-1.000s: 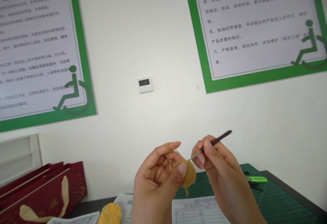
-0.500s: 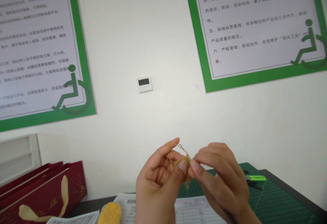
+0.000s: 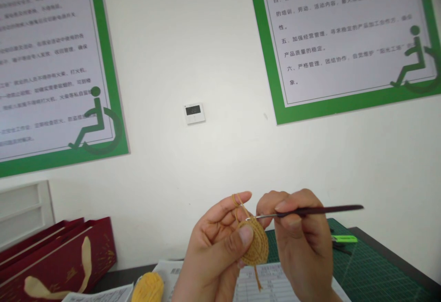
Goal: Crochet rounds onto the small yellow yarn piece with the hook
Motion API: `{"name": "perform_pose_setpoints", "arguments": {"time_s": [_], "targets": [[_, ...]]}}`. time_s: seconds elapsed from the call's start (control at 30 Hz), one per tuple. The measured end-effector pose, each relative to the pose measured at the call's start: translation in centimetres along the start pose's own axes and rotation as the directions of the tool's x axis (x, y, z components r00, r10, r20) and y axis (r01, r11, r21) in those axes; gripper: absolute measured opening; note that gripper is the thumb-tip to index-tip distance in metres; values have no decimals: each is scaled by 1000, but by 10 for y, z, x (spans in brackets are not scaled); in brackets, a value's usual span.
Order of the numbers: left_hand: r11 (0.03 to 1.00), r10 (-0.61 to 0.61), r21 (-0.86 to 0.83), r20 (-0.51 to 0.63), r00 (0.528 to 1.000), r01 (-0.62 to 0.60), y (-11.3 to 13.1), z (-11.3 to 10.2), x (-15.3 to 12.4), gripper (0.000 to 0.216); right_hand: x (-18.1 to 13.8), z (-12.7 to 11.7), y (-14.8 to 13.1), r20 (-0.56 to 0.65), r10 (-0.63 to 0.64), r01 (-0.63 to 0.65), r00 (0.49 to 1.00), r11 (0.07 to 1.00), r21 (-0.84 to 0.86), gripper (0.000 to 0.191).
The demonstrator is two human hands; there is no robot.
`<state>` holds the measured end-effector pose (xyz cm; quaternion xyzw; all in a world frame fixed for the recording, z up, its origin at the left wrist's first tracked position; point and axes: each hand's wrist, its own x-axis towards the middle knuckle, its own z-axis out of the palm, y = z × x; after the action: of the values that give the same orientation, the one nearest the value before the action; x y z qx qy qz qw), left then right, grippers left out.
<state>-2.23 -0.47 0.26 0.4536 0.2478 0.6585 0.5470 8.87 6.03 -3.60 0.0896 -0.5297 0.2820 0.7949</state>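
Observation:
My left hand [image 3: 220,242] pinches a small round crochet piece [image 3: 259,246] in mustard yarn between thumb and fingers. A strand of the same yarn [image 3: 237,199] loops over its raised index finger, and a short tail [image 3: 257,279] hangs below the piece. My right hand [image 3: 299,237] holds a crochet hook [image 3: 320,210] with a dark red handle, lying almost level. The hook's metal tip meets the top edge of the piece, near the strand. Fingers of my left hand behind the piece are partly hidden.
A yellow yarn ball [image 3: 148,288] sits on printed papers [image 3: 172,272]. Behind my right hand lies a green cutting mat [image 3: 365,265] with a bright green cutter [image 3: 344,238]. Dark red gift bags [image 3: 93,256] stand at left. A white wall with posters rises behind.
My right hand has turned, bringing the hook's handle into view. The crochet piece now faces me more fully, its round face showing. My left hand has tilted slightly to the right.

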Motion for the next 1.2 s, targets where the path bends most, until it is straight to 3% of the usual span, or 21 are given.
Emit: {"name": "perform_pose_setpoints", "arguments": {"time_s": [0.13,0.27,0.33,0.4,0.47,0.57,0.77,0.9,1.0,1.2], "targets": [[1000,10,-17,13,1000,-10,-1,-1,0,30,5,-1,-4,7,204,-202,979,965,169,19],[991,127,42,28,992,-128,-7,1,3,23,8,1,-6,81,481,-484,873,833,268,31],[971,223,93,-4,975,-221,-11,4,4,21,7,1,-5,81,531,-534,843,811,238,32],[953,277,136,-40,960,-270,-14,6,4,23,5,1,-3,43,449,-450,892,879,158,24],[947,286,169,-59,956,-273,-16,7,4,26,3,1,-1,16,265,-265,964,963,42,11],[943,289,194,-84,954,-269,-17,5,4,28,1,0,0,25,105,-103,994,993,-55,6],[930,339,186,-110,934,-316,-15,4,6,19,3,-2,0,-37,253,-251,967,967,31,11],[935,329,173,-106,938,-309,-13,5,5,49,4,-3,-1,-36,366,-360,930,926,110,17],[937,318,183,-96,943,-297,-12,4,4,68,5,-6,-2,-12,369,-366,929,924,114,19],[935,314,202,-87,945,-292,-13,2,4,63,11,-15,-4,85,267,-271,960,962,37,15]]}}
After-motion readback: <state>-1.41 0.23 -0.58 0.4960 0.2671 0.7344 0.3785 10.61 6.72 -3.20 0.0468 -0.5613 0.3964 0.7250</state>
